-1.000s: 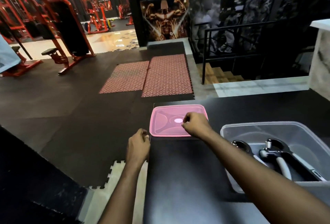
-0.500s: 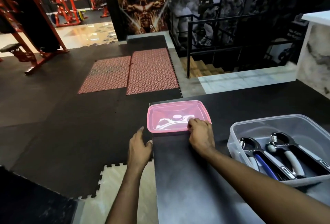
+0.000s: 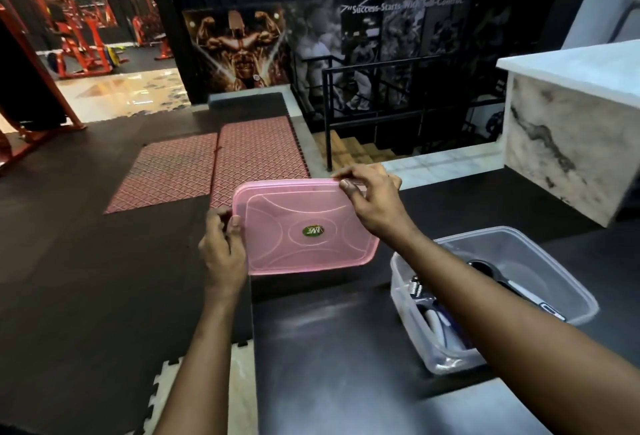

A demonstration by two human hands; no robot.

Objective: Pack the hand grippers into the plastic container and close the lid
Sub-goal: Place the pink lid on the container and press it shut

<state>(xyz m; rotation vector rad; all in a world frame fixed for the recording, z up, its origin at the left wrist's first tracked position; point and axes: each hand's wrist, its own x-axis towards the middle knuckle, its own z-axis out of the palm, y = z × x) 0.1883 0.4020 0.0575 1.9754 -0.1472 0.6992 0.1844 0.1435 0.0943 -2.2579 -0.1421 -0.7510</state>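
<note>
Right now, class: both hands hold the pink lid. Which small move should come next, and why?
Probably carry the pink lid, held by the left hand and right hand, rightward over the open clear container: the hand grippers already lie inside.

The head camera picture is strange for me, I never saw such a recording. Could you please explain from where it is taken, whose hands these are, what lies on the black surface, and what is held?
There is no machine here. A person wears one wide-angle camera on the head, looking forward and down, so you see that person's own two bare arms reaching out. The place looks like a gym.

The left hand and the right hand together hold a pink lid. The left hand grips its left edge, and the right hand's fingers pinch the far right corner. The lid is held up above the black table.

On the table, to the right, stands a clear plastic container, open on top. Inside lie the hand grippers, partly hidden by the right forearm, so I cannot count them.

The lid is not yet on the container.
</note>
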